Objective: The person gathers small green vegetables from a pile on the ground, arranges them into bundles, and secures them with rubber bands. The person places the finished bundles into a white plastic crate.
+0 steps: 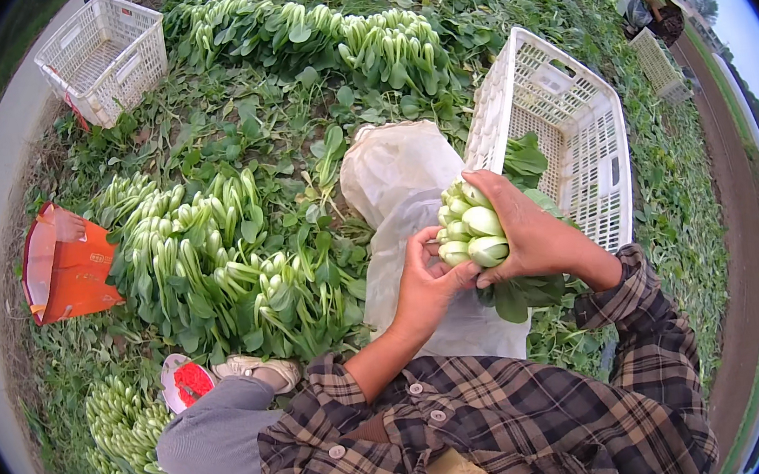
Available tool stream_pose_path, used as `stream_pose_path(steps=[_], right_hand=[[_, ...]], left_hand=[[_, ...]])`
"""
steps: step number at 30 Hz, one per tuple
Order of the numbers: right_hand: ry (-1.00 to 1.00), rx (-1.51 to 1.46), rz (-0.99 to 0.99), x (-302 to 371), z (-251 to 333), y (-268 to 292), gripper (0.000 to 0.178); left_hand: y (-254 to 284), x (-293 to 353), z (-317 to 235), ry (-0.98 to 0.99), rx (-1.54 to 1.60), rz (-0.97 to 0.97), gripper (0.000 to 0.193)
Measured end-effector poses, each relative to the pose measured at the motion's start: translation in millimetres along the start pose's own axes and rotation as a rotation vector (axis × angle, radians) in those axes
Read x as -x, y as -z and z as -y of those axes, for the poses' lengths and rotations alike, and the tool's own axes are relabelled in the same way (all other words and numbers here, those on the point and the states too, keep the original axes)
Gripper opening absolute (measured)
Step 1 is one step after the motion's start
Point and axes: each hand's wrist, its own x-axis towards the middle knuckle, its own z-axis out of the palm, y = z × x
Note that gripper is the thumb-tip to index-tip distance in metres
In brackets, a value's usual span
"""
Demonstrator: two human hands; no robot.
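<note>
Right hand (529,234) wrapped around a bunch of bok choy (469,227), fingers curled over the pale stem bases, dark leaves hanging below the palm. Left hand (426,278) pressed against the bunch's stem ends, fingertips pinching at the near side. Bunch held above a white plastic sack (393,189) lying on the ground. Just beyond, touching the sack's right edge, a white crate (572,121) tipped on its side. Left of the sack, rows of cut bok choy (213,256). Orange bag (65,268) at the far left; second white crate (101,53) in the upper-left corner.
</note>
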Motion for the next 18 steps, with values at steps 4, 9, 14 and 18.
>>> stream_pose_path(steps=[4, 9, 14, 18], right_hand=[[-0.055, 0.199, -0.269, 21.8, 8.3, -36.4, 0.109], [-0.004, 0.264, -0.411, 22.3, 8.4, -63.7, 0.103], [0.037, 0.245, -0.472, 24.2, 4.7, -65.6, 0.106], [0.001, 0.153, -0.494, 30.3, 5.5, -66.8, 0.111]], left_hand=[[21.4, 3.9, 3.6, 0.005, -0.014, 0.168, 0.062], [34.8, -45.9, -8.1, -0.414, -0.443, 0.121, 0.061], [11.3, -67.0, -22.9, -0.267, -0.161, 0.333, 0.056], [1.3, -59.3, -24.2, -0.306, -0.251, 0.283, 0.049]])
